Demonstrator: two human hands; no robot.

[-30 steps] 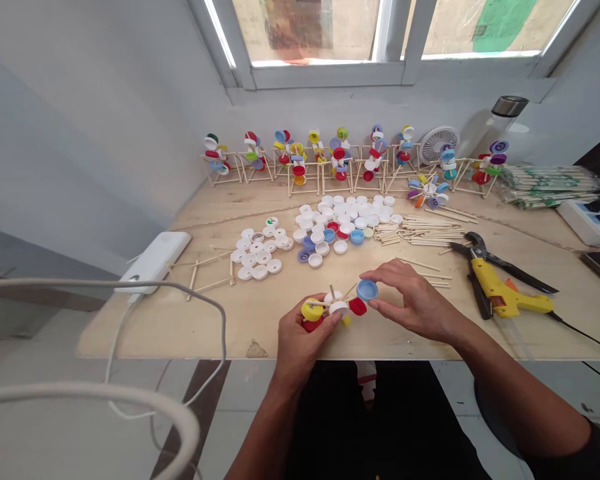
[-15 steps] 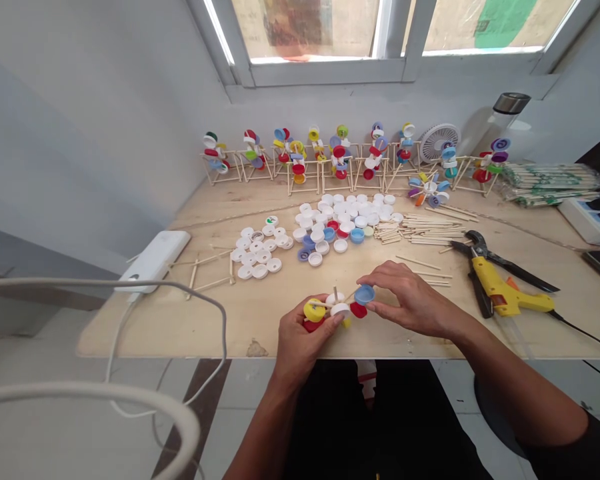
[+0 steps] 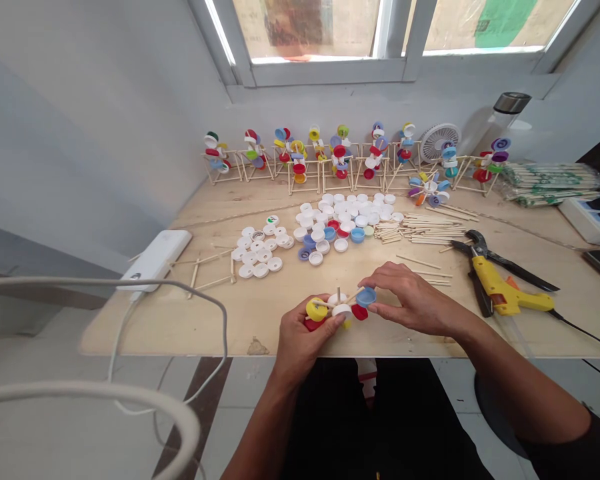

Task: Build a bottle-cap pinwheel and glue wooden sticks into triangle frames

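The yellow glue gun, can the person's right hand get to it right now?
Probably yes. The right hand is fairly close to the yellow glue gun, and only a few loose wooden sticks lie flat between them. But its fingers are on the blue bottle cap, so it would have to leave that first.

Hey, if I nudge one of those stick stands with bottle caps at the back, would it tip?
The stand is probably light, being thin wooden sticks and plastic caps. With caps clustered high above a narrow open frame, it likely tips easily. Its slender sticks could also snap under a hard push.
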